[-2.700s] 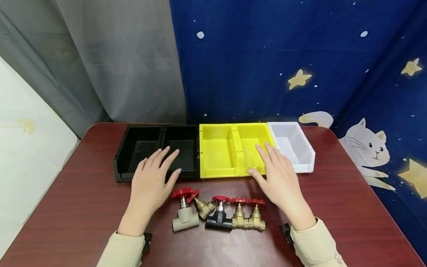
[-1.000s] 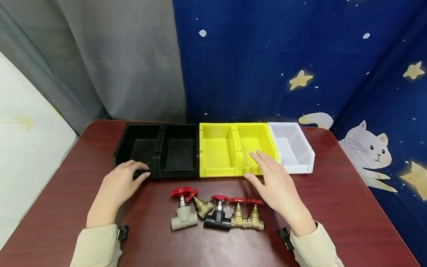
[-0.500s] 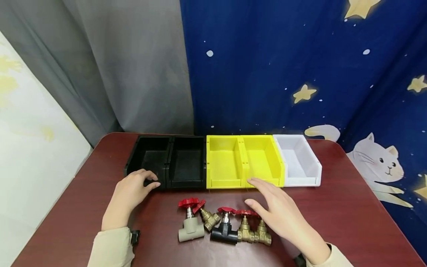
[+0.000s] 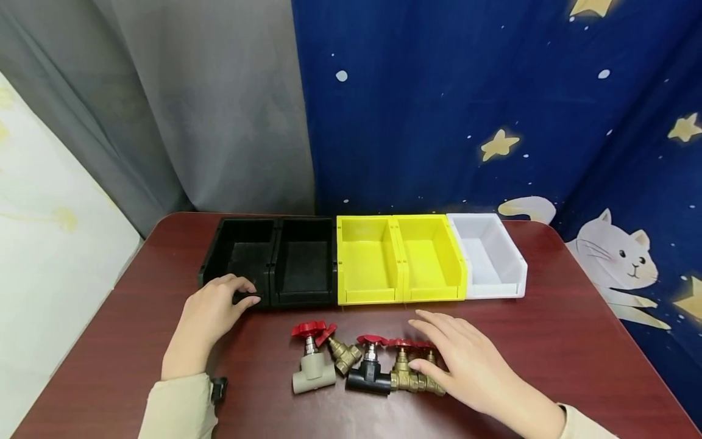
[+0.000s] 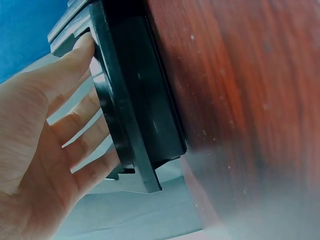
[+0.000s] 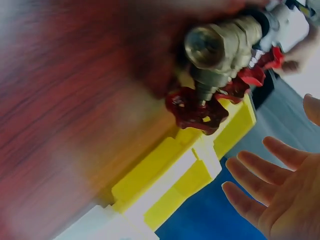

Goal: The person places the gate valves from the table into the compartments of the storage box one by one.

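Observation:
In the head view my left hand [image 4: 205, 311] rests at the front edge of the leftmost black bin [image 4: 247, 259]. The left wrist view has the thumb touching the bin's rim [image 5: 112, 75], with fingers spread and their tips hidden behind it. My right hand [image 4: 471, 360] hovers with loosely spread fingers beside two brass valves with red handwheels, the nearer valve [image 4: 403, 375] and the end valve [image 4: 430, 382], which it partly covers. To their left stand a black valve [image 4: 368, 377], a tilted brass valve [image 4: 344, 355] and a grey valve [image 4: 312, 373].
Another black bin [image 4: 305, 268], two yellow bins, left [image 4: 368, 262] and right [image 4: 430, 259], and a white bin [image 4: 493, 262] stand in a row on the reddish-brown table [image 4: 263, 396]. Grey and blue curtains [image 4: 395, 122] hang behind.
My left hand moved left to the leftmost black bin, then stayed there. My right hand came back from the right yellow bin to the brass valves. The head view shifted slightly.

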Available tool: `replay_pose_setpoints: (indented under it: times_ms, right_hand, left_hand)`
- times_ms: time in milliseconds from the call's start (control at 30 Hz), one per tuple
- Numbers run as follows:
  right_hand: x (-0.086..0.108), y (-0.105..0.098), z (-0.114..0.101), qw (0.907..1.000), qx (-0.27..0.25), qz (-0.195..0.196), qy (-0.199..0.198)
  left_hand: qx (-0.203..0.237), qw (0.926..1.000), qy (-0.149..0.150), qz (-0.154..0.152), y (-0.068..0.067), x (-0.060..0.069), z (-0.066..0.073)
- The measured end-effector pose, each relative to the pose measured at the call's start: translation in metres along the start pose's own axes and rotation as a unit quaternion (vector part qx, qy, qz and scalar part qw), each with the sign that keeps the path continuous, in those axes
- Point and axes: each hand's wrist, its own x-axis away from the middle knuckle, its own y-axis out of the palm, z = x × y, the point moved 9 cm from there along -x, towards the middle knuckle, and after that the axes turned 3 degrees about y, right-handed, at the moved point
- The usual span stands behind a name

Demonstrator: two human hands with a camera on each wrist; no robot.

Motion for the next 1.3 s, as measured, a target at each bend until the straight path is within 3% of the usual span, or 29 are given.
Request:
replay_pose_setpoints:
  times_ms: [267,433,700,933,1300]
  right_hand:
    - [0.013,0.007,-0.002,0.9973,0.036,-0.017,-0.062]
    - [0.020,0.010,-0.003,0.9943,0.056,-0.007,-0.090]
    - [0.025,0.020,-0.003,0.9912,0.080,-0.018,-0.104]
    - [0.025,0.027,-0.004,0.9873,0.102,-0.005,-0.122]
    - [0.019,0.042,0.001,0.9831,0.113,-0.065,-0.129]
  left_hand:
    - [0.007,0.9999,-0.007,-0.008,-0.002,-0.004,0.000]
    - [0.007,0.9998,-0.012,-0.012,0.000,-0.002,-0.003]
    - [0.012,0.9996,-0.019,-0.018,0.000,0.000,-0.003]
    - [0.014,0.9993,-0.022,-0.026,0.002,-0.001,-0.002]
    - [0.015,0.9993,-0.019,-0.027,0.001,0.000,-0.002]
